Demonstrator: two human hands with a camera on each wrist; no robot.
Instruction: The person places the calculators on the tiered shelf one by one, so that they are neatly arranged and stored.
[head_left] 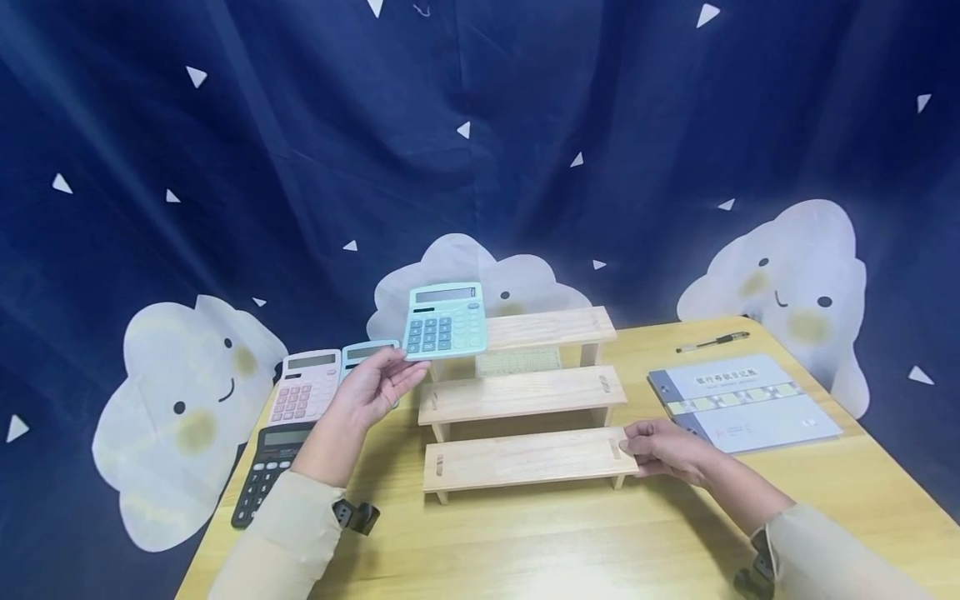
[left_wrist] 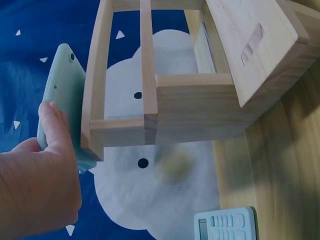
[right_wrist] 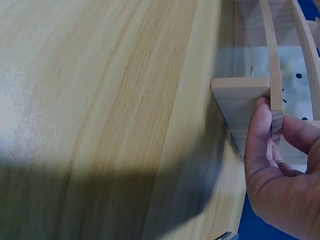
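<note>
Gripping of the light-blue desktop calculator (head_left: 447,323) is done by the left hand (head_left: 379,387) at the lower left corner, so the keys and display are left uncovered. The calculator is held raised and tilted, near the left end of the top tier of the three-tier wooden stand (head_left: 517,463); contact with the tier cannot be told. The bottom tier's right end is pinched by the right hand (head_left: 667,450), presumably for steadying. Pink-and-white (head_left: 306,385), second blue (head_left: 363,352) and black calculators (head_left: 272,467) are grouped at left, probably within reach. A zero appears on the held calculator's display; no brand can be read. The ledger (head_left: 750,417) is apparently titled 银行存款日记账 (bank deposit journal).
</note>
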